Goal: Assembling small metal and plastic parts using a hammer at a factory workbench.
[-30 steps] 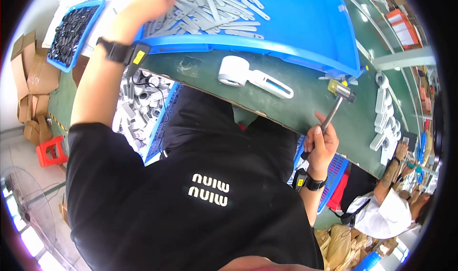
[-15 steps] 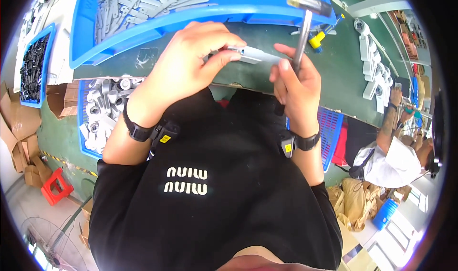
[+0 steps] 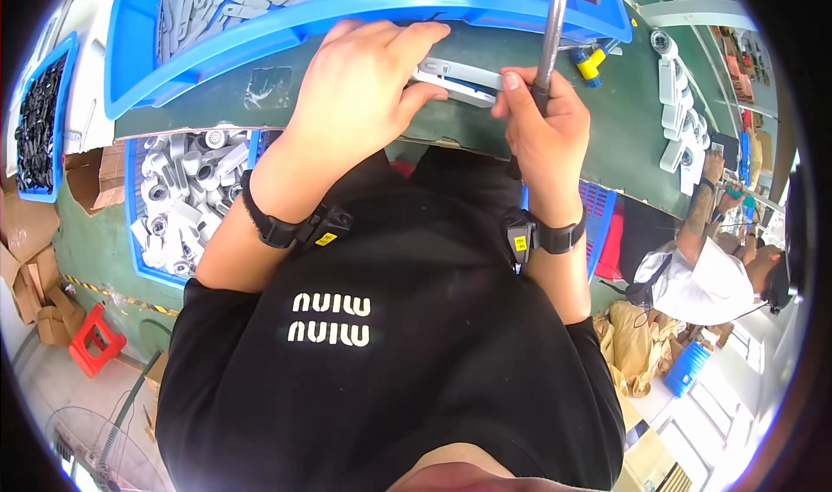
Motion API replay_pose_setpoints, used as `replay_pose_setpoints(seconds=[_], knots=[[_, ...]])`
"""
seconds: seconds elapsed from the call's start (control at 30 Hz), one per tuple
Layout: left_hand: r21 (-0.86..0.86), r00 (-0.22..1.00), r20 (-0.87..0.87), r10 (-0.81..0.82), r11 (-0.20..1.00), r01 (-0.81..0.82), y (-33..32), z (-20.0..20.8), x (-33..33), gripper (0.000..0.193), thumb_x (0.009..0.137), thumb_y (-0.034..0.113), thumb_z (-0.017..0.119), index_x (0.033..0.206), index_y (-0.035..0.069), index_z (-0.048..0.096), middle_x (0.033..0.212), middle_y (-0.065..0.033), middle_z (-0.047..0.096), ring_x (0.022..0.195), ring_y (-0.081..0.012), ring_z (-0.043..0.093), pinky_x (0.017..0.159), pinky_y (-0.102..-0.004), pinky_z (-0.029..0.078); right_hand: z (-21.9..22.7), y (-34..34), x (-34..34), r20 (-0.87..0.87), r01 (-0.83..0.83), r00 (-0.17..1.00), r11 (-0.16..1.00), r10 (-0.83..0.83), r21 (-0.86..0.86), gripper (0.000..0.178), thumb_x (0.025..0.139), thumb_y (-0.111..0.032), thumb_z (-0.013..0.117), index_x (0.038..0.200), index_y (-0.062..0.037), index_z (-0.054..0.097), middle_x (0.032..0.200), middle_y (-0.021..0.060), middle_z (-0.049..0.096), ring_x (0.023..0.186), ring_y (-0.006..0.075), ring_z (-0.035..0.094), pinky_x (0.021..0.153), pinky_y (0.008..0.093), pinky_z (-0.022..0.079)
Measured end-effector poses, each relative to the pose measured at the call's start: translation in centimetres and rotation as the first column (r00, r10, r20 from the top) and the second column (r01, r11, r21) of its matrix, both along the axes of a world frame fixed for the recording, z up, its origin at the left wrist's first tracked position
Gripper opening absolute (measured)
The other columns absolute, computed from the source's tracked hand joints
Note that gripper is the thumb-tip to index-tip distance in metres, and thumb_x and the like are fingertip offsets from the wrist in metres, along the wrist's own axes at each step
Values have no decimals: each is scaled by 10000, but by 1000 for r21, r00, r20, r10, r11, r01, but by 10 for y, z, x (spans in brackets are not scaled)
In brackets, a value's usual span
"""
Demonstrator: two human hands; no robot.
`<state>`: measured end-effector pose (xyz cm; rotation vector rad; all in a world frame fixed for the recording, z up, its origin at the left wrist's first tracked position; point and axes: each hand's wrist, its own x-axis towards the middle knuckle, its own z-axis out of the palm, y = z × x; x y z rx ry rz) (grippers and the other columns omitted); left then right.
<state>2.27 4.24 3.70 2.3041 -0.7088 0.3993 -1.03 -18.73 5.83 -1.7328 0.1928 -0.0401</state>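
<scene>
My left hand (image 3: 360, 85) is closed around the left end of a slim white plastic housing (image 3: 468, 92). Its thumb lies along the near side, and the index finger sticks out above. A long grey plastic strip (image 3: 472, 73) runs along the housing's far side, with a dark gap between the two. My right hand (image 3: 552, 132) pinches the strip's right end between thumb and finger. The same hand also grips a hammer (image 3: 551, 46) upright in the palm, its metal shaft rising away and its head at the top edge of the view.
A blue bin (image 3: 286, 29) of grey strips stands beyond my hands. Left are a blue crate (image 3: 139, 258) of white parts and a tray (image 3: 62, 137) of black pieces. A yellow-and-blue tool (image 3: 589, 63) and a row of white parts (image 3: 672, 102) lie right. A co-worker (image 3: 693, 275) sits farther right.
The strip and housing have turned, so both now show side by side with a gap. My left index finger has lifted and straightened. The hammer has shifted slightly away from me.
</scene>
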Motion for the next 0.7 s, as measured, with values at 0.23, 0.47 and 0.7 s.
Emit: replay_pose_setpoints(seconds=[0.23,0.47,0.7], knots=[[-31,999,-47,19,999,-21,-1,3,0,518,848,243,894,1317,117,713,991,-85,785,967,-324,728,919,-453,521,6,-1,2,-51,-68,997,994,63,-88,118,1056,-122,749,1063,-5,762,750,-38,672,654,19,524,587,226,376],[-95,998,18,-62,993,63,4,-2,4,308,864,162,859,1137,82,742,984,-71,780,927,-312,724,839,-435,532,7,-3,3,-147,-66,988,992,50,-105,116,1046,-127,768,1047,-12,772,733,-71,617,664,12,508,591,226,370],[-95,992,110,-67,992,78,1,-7,3,109,877,129,837,928,59,771,1029,-34,796,938,-279,735,833,-404,539,-4,-1,2,10,-27,999,947,32,-319,149,1013,-154,812,1051,-13,783,707,-100,580,652,0,452,579,227,337]])
